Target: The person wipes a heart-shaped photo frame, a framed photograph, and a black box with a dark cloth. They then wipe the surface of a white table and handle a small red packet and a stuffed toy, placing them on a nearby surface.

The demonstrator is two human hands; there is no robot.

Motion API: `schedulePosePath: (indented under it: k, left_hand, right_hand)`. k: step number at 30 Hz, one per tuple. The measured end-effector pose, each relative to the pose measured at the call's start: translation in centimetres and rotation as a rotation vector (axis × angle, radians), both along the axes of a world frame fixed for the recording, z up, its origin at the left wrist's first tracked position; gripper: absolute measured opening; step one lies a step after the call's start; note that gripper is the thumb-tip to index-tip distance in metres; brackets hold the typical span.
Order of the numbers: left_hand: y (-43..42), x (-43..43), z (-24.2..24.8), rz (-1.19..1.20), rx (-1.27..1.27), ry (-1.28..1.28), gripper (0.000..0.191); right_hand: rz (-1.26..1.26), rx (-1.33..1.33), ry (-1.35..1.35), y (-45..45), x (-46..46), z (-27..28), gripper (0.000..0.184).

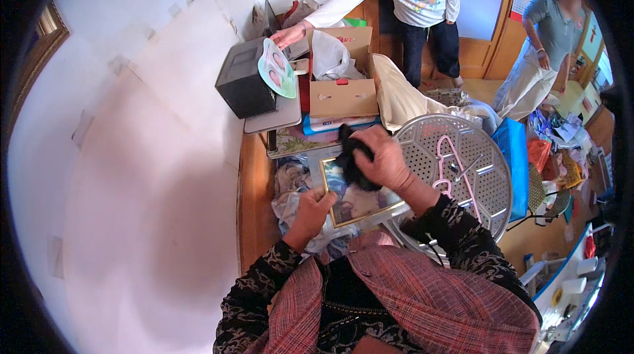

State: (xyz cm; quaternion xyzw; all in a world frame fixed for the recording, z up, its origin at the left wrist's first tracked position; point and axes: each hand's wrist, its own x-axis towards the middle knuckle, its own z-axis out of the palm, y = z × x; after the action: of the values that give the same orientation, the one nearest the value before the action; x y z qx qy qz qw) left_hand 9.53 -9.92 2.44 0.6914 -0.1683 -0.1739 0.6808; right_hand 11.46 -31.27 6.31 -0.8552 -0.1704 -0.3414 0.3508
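Observation:
My left hand [311, 213] grips the left edge of a gold-rimmed picture frame [342, 220], fingers and thumb at its border. The frame is tilted, and part of its picture shows blue and pale tones. Over its upper part, my right hand [384, 156] holds a bunched black cloth [354, 163] against or just above the surface; contact is partly hidden by the hand. Beneath and behind the frame lie crumpled pale cloths [292, 180]. Just right of my right hand is a round perforated metal rack [421, 141] with a pink plastic hanger [468, 185] on it.
An open cardboard box [343, 99] with a white plastic bag [332, 59] stands ahead. Left of it, a person's hand [290, 35] touches a fan-shaped card [277, 69] by a black box [242, 76]. Another person [550, 37] stands far right. A blue bag [512, 170] adjoins the rack.

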Motion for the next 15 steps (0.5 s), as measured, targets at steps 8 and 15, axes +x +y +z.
schedulePosePath:
  k: [8,15]
  left_hand:
    - [-0.3,0.8,-0.2,0.002,0.143,-0.159,0.021]
    - [0.3,0.2,-0.4,0.081,-0.200,0.110,0.020]
  right_hand:
    - [0.180,0.069,-0.023,4.4,-0.4,-0.6,0.032]
    - [-0.233,-0.058,0.090,-1.2,2.5,-0.1,0.024]
